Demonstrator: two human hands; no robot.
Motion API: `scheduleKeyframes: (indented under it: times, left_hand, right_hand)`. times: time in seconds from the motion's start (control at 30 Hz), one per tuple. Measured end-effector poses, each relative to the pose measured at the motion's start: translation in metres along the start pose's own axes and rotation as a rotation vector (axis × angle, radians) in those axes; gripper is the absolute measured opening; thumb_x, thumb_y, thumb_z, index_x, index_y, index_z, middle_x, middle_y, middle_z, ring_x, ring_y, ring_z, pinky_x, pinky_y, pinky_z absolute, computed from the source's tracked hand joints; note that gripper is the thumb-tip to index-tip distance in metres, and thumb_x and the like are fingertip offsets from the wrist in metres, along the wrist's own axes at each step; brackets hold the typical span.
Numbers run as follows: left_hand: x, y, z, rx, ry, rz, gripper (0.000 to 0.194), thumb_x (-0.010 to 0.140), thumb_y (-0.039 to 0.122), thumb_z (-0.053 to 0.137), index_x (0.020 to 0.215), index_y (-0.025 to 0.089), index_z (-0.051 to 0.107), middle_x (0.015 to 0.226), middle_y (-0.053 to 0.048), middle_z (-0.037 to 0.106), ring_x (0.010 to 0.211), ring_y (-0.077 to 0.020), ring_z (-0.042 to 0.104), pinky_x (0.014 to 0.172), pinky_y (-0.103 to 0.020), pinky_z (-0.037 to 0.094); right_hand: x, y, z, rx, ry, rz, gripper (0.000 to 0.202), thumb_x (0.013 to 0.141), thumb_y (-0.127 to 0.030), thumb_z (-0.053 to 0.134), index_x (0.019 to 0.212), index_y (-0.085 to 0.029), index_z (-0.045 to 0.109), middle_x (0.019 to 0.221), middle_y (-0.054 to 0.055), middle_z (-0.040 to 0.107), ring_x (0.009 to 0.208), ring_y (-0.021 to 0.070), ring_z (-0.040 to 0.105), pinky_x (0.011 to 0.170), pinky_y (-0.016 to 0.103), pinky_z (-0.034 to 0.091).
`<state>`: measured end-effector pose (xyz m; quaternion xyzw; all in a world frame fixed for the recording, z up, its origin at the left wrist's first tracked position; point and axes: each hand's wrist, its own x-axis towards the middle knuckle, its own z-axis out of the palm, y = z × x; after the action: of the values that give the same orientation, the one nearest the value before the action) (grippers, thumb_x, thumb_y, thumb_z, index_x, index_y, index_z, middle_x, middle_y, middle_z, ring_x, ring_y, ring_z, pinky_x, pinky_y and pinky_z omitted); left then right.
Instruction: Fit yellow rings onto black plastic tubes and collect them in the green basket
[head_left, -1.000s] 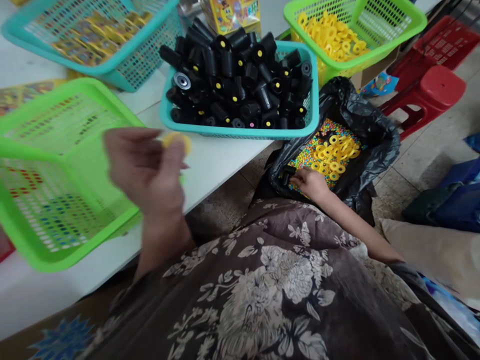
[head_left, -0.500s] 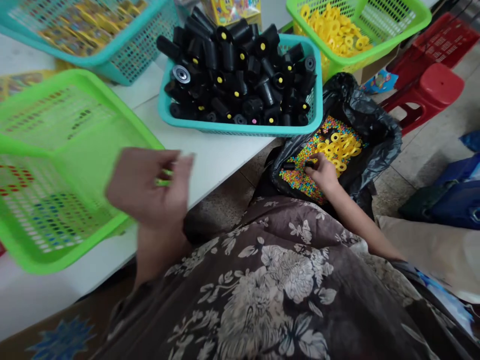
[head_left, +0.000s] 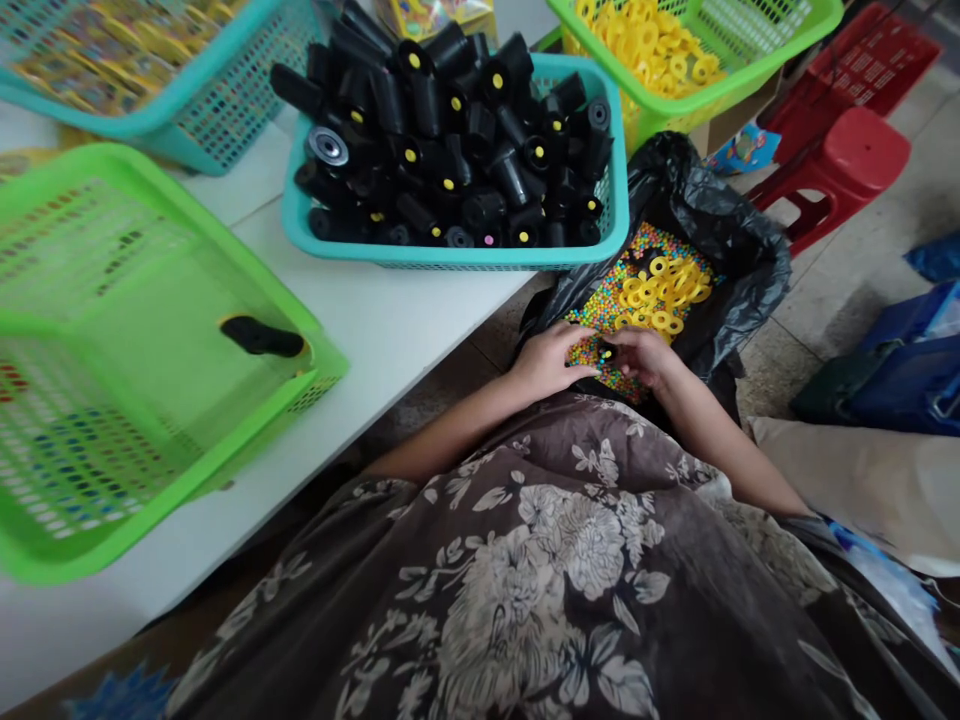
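Black piece (head_left: pixel 606 352) half-hidden in right hand (head_left: pixel 643 356).

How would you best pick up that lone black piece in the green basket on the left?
Probably grip the black piece around its middle, coming from above through the open top of the green basket: it is long and slim, seems to lie on its side, and one end sits near the rim.
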<state>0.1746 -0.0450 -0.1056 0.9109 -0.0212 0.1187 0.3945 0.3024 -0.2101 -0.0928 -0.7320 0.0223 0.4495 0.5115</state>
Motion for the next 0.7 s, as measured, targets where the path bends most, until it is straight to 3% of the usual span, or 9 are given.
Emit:
scheduleKeyframes:
  times: [0.13,0.23,0.37,0.57,0.63,0.7]
  left_hand:
    - [0.013,-0.004,0.02,-0.128,0.022,0.048,0.043,0.085,0.03,0.087,0.122,0.017,0.073,0.117,-0.011,0.075,0.099,-0.0195,0.073,0.087,-0.032,0.06]
    - [0.016,-0.008,0.03,-0.16,0.067,0.087,0.036,0.087,0.033,0.084,0.118,0.016,0.075,0.11,-0.011,0.077,0.1,-0.0203,0.073,0.088,-0.033,0.06]
    - [0.01,-0.012,0.035,-0.195,0.106,0.148,0.032,0.089,0.037,0.083,0.113,0.017,0.076,0.102,-0.008,0.077,0.087,-0.0169,0.071,0.081,-0.03,0.059]
    - [0.003,-0.01,0.028,-0.246,0.175,0.132,0.031,0.09,0.04,0.081,0.11,0.017,0.074,0.102,-0.008,0.075,0.079,-0.0137,0.068,0.078,-0.029,0.059]
    - [0.003,-0.01,0.028,-0.24,0.179,0.124,0.029,0.089,0.036,0.083,0.109,0.017,0.074,0.103,-0.008,0.075,0.084,-0.0151,0.07,0.08,-0.029,0.059]
    - [0.003,-0.011,0.029,-0.238,0.185,0.113,0.028,0.087,0.033,0.084,0.108,0.017,0.074,0.102,-0.007,0.075,0.088,-0.0159,0.07,0.081,-0.029,0.058]
  right_hand:
    - [-0.003,-0.003,-0.007,0.222,-0.195,0.091,0.015,0.079,-0.031,0.069,0.079,-0.019,0.06,0.047,-0.004,0.054,0.035,0.0104,0.043,0.035,0.021,0.026]
    - [-0.008,0.002,-0.006,0.247,-0.202,0.064,0.014,0.079,-0.031,0.067,0.079,-0.018,0.061,0.05,-0.003,0.056,0.035,0.01,0.044,0.034,0.021,0.026]
    - [-0.014,0.008,-0.004,0.07,-0.076,-0.055,0.015,0.079,-0.034,0.064,0.075,-0.02,0.062,0.053,-0.002,0.057,0.038,0.0115,0.045,0.038,0.024,0.028]
    - [-0.004,0.011,-0.011,-0.616,0.399,-0.453,0.008,0.076,-0.029,0.069,0.073,-0.021,0.068,0.066,0.001,0.066,0.066,0.0177,0.059,0.066,0.03,0.044]
    - [0.001,0.013,-0.014,-0.658,0.364,-0.533,0.009,0.076,-0.027,0.068,0.081,-0.02,0.072,0.07,0.001,0.067,0.069,0.0182,0.061,0.07,0.031,0.045]
    - [0.004,0.016,-0.015,-0.581,0.22,-0.594,0.017,0.077,-0.023,0.066,0.09,-0.018,0.075,0.072,0.001,0.068,0.067,0.0172,0.061,0.069,0.03,0.047]
